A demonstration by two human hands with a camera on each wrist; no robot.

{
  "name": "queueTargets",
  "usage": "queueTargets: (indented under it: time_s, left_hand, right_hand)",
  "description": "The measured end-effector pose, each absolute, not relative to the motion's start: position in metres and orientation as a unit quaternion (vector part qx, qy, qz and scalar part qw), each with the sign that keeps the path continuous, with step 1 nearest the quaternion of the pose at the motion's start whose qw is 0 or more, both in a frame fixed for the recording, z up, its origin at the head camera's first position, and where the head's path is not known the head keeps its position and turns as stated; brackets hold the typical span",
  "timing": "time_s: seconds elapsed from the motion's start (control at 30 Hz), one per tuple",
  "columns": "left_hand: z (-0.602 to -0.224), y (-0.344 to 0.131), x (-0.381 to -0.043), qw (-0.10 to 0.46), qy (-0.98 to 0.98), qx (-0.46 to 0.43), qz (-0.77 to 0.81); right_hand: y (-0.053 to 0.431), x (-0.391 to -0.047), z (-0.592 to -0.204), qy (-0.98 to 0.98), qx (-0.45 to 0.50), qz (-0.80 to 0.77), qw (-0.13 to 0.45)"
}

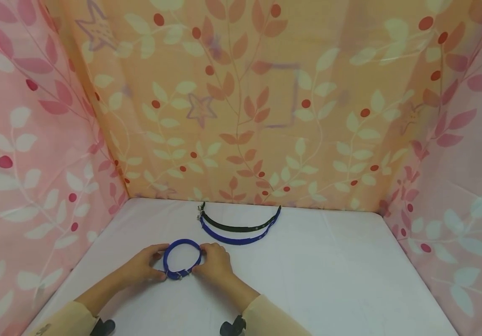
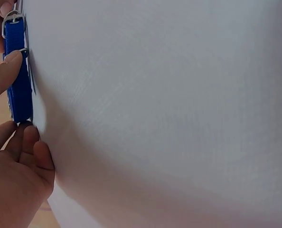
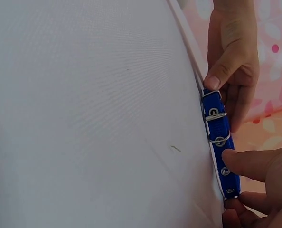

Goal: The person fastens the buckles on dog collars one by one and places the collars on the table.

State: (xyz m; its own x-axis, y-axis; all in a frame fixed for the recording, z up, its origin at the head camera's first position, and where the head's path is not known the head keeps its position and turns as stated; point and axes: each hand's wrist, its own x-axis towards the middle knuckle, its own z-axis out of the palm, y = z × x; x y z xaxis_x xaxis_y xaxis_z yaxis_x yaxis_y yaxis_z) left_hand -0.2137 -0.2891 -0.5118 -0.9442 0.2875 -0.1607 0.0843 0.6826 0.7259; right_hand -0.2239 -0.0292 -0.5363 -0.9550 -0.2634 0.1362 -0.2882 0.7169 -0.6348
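Observation:
A blue collar (image 1: 176, 276) with metal buckle and eyelets is closed into a ring above the white table, buckle toward me. My left hand (image 1: 143, 266) holds its left side, fingers behind and thumb at the front. My right hand (image 1: 217, 262) grips the opposite side between thumb and fingers. In the left wrist view the left thumb lies on the collar's blue strap (image 2: 21, 95). The right wrist view shows the right thumb pressing the strap (image 3: 219, 126) near the eyelets, with the left hand (image 3: 233, 61) at the far end.
Farther back on the white table (image 1: 329, 270) lie a dark green or black collar (image 1: 237, 229) and another blue collar (image 1: 237, 241), curved side by side. Floral cloth walls (image 1: 232, 93) enclose the table at the back and both sides.

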Motion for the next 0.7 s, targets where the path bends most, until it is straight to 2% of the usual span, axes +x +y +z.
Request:
queueTargets:
  time_s: [0.4, 0.7]
  left_hand:
    - [-0.502, -0.294, -0.208, 0.143, 0.905, 0.110, 0.385]
    - [-0.499, -0.293, -0.208, 0.094, 0.911, 0.137, 0.378]
  right_hand:
    - [-0.021, -0.219, -0.527, -0.907, 0.163, 0.387, -0.007]
    - [-0.014, -0.216, -0.521, -0.881, 0.162, 0.443, -0.029]
